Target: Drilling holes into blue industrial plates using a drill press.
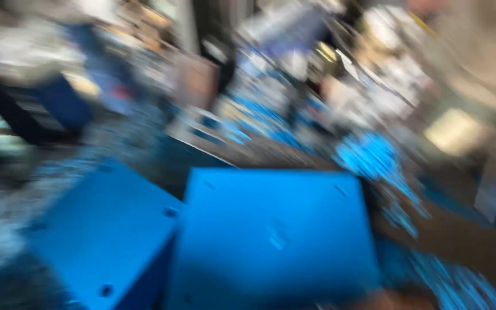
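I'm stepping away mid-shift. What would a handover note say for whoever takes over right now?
The picture is heavily motion-blurred. Hands: neither is clearly in view. Two blue boxes stand side by side at the bottom, the left box and the right box, both with small holes in their faces. Small blue bits are scattered beyond them. What is done or left cannot be told from this view.

View heavily motion-blurred; two bright blue box-shaped packages point(274, 229) occupy the foreground, flat-faced, with small round holes near the corners; the larger sits centre, the smaller blue box point(107, 235) just beside it at left, tilted; whether they touch cannot be told; a pale yellowish rectangular patch point(454, 132) at right may be a label or sheet, too blurred to confirm; no screens or signs discernible.
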